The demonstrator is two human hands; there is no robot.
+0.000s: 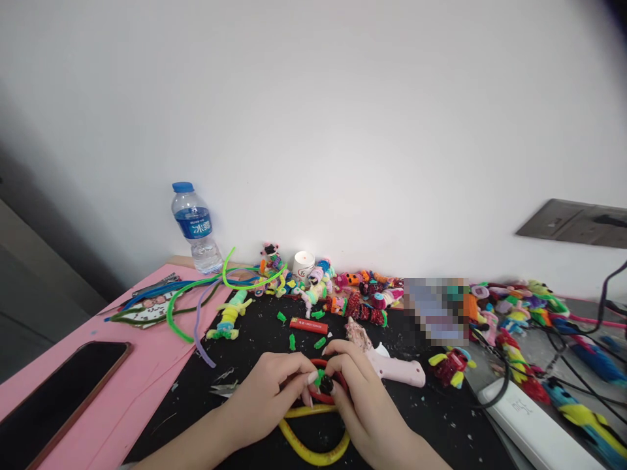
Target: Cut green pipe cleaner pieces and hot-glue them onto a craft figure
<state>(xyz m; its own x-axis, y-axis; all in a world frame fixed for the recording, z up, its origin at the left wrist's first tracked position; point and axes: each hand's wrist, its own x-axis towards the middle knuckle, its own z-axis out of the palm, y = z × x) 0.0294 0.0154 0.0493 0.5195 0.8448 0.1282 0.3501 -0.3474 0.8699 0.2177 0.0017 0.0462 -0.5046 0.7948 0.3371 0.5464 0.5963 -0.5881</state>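
Both of my hands meet over the black mat (186, 424), working on a small bundle of pipe cleaners. My left hand (279, 391) is closed, its fingertips pinching the left side of a short green pipe cleaner (319, 377). My right hand (360, 398) is closed on the bundle's right side, with a small dark piece (326, 384) at its fingertips; what that is I cannot tell. A red pipe cleaner (321, 397) curves around the green piece. Below, a yellow pipe cleaner loop (318, 459) hangs between the hands. The fingers partly hide the bundle.
Short green pieces and a red lighter (308, 326) lie beyond my hands. A pink glue gun (399, 369) is at right, scissors (224, 390) at left. Finished pipe cleaner figures (365, 308) line the wall. A bottle (194, 228), phone (61, 398) and power bank (533, 427) flank the mat.
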